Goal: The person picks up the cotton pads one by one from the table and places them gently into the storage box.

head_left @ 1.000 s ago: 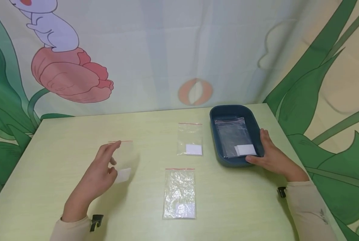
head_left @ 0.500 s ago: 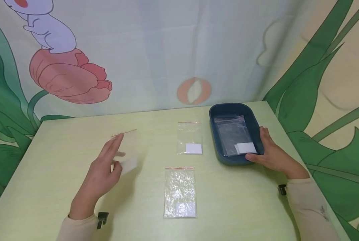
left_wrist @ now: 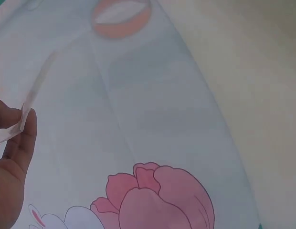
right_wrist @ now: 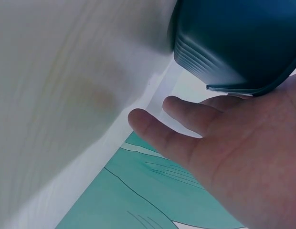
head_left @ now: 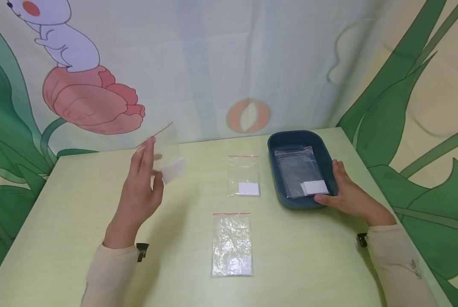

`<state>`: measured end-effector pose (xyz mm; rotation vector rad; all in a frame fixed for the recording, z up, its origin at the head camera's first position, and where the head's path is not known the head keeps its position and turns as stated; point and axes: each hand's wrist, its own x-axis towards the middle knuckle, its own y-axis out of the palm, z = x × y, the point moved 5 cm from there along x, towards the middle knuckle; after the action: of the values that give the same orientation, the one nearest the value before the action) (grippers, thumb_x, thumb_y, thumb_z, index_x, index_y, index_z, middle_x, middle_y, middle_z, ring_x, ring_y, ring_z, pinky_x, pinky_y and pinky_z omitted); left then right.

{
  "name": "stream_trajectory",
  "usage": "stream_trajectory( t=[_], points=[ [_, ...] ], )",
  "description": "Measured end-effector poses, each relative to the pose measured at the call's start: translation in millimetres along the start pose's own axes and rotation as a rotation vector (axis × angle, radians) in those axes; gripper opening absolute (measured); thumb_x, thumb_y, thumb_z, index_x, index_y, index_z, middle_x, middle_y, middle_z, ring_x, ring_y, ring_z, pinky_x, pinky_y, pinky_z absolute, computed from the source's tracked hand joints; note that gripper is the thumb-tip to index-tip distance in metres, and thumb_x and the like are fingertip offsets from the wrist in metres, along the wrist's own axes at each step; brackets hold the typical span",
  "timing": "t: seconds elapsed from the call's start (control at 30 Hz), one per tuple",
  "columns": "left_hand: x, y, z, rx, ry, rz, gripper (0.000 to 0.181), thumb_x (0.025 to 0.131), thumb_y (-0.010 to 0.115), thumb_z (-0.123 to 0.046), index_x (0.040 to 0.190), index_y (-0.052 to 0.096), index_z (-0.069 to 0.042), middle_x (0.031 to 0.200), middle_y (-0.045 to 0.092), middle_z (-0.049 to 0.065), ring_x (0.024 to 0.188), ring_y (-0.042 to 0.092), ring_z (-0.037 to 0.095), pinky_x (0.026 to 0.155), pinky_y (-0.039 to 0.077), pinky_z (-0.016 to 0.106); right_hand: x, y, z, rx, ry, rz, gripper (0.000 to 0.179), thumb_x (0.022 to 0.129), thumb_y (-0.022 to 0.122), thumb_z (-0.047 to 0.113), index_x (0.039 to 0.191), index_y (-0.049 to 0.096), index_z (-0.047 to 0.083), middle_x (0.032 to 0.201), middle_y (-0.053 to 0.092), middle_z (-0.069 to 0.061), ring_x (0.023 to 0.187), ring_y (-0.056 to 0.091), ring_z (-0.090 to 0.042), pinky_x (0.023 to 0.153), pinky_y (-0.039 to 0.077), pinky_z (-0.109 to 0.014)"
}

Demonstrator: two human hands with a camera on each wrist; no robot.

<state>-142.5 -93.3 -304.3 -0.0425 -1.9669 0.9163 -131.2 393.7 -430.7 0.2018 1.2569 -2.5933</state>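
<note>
My left hand is raised above the table's left side. Its fingers and thumb pinch a clear zip bag with a red seal line and a white paper slip at its lower corner. In the left wrist view the left fingers press the bag's folded edge. My right hand grips the near right corner of a dark blue plastic tray, thumb over the rim and fingers along the outer wall. In the right wrist view, some right fingers stretch out below the tray. Clear zip bags with white slips lie inside it.
Two more clear bags lie flat on the pale table: a smaller one left of the tray and a larger one nearer me. A cartoon-printed curtain hangs behind the table's far edge.
My left hand has risen and moved forward and slightly right, lifting the zip bag from close to the table until it overlaps the curtain. The right hand and tray have stayed put.
</note>
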Motion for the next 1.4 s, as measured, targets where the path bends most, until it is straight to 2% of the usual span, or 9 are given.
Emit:
stream_trajectory(
  t=[0.1,0.23,0.33,0.5,0.57,0.67,0.97,1.23,1.4],
  points=[
    [7.8,5.3,0.6,-0.113,-0.049,-0.021,0.103,0.079,0.052,0.031,0.164,0.015,-0.014,0.155,0.034,0.019,0.116,0.056,0.034,0.076,0.055,0.033,1.2,-1,-2,0.0,-0.001,-0.002,0.126,0.089,0.073,0.052,0.155,-0.023,0.004,0.162,-0.023,-0.023,0.148,-0.008,-0.048,0.112,0.014,-0.068],
    [15.7,15.2,-3.5,-0.281,-0.112,0.01,0.103,0.082,0.047,0.031,0.164,0.009,-0.017,0.161,0.026,0.011,0.12,0.054,0.035,0.08,0.052,0.023,2.9,-2,-3,-0.002,-0.001,-0.006,0.126,0.089,0.073,0.052,0.156,-0.023,0.005,0.162,-0.023,-0.022,0.148,-0.008,-0.047,0.112,0.014,-0.068],
    [22.1,27.5,-7.5,-0.442,-0.202,0.071,0.103,0.083,0.047,0.03,0.164,0.005,-0.018,0.165,0.02,0.003,0.123,0.054,0.034,0.08,0.052,0.022,3.9,-4,-3,-0.006,-0.001,-0.011,0.126,0.089,0.073,0.053,0.156,-0.023,0.006,0.162,-0.024,-0.021,0.149,-0.007,-0.047,0.112,0.014,-0.068],
    [31.5,56.3,-13.9,-0.666,-0.392,0.209,0.107,0.086,0.048,0.025,0.164,0.003,-0.032,0.166,0.012,-0.011,0.127,0.054,0.029,0.079,0.052,0.024,6.1,-3,-3,0.011,-0.035,-0.017,0.126,0.088,0.075,0.05,0.156,-0.02,0.004,0.162,-0.027,-0.018,0.148,-0.005,-0.048,0.111,0.016,-0.068],
    [34.8,69.2,-15.5,-0.733,-0.439,0.254,0.106,0.086,0.048,0.024,0.163,0.003,-0.035,0.166,0.01,-0.014,0.127,0.054,0.028,0.076,0.052,0.024,6.4,-2,-3,0.025,-0.054,-0.016,0.126,0.088,0.077,0.047,0.157,-0.019,0.003,0.162,-0.028,-0.017,0.148,-0.004,-0.049,0.111,0.017,-0.069],
    [39.9,88.0,-17.1,-0.816,-0.477,0.305,0.106,0.087,0.049,0.024,0.163,0.003,-0.034,0.167,0.01,-0.013,0.127,0.054,0.029,0.069,0.05,0.023,6.1,1,-3,0.035,-0.069,-0.006,0.126,0.087,0.078,0.046,0.157,-0.019,0.004,0.162,-0.029,-0.016,0.147,-0.003,-0.051,0.11,0.018,-0.069],
    [58.5,145.1,-20.6,-0.971,-0.582,0.444,0.103,0.087,0.052,0.021,0.164,0.006,-0.029,0.166,0.014,-0.013,0.126,0.056,0.026,0.065,0.047,0.026,0.9,3,-1,0.002,-0.04,-0.004,0.129,0.086,0.077,0.051,0.157,-0.02,0.005,0.162,-0.029,-0.015,0.147,0.001,-0.052,0.11,0.021,-0.068],
    [73.2,193.4,-28.6,-0.977,-0.609,0.531,0.105,0.085,0.055,0.023,0.164,0.003,-0.024,0.168,0.01,-0.005,0.125,0.057,0.027,0.075,0.053,0.034,-1.3,4,4,-0.046,-0.029,-0.026,0.129,0.085,0.076,0.055,0.157,-0.017,0.004,0.162,-0.03,-0.011,0.146,0.005,-0.054,0.108,0.022,-0.07],
    [77.6,223.4,-35.7,-0.993,-0.613,0.588,0.106,0.084,0.054,0.024,0.164,0.001,-0.023,0.169,0.006,-0.002,0.125,0.057,0.029,0.073,0.053,0.031,-1.0,4,3,-0.067,-0.021,-0.034,0.13,0.083,0.077,0.058,0.158,-0.016,0.006,0.164,-0.026,-0.013,0.146,0.007,-0.053,0.108,0.023,-0.07]
  ],
)
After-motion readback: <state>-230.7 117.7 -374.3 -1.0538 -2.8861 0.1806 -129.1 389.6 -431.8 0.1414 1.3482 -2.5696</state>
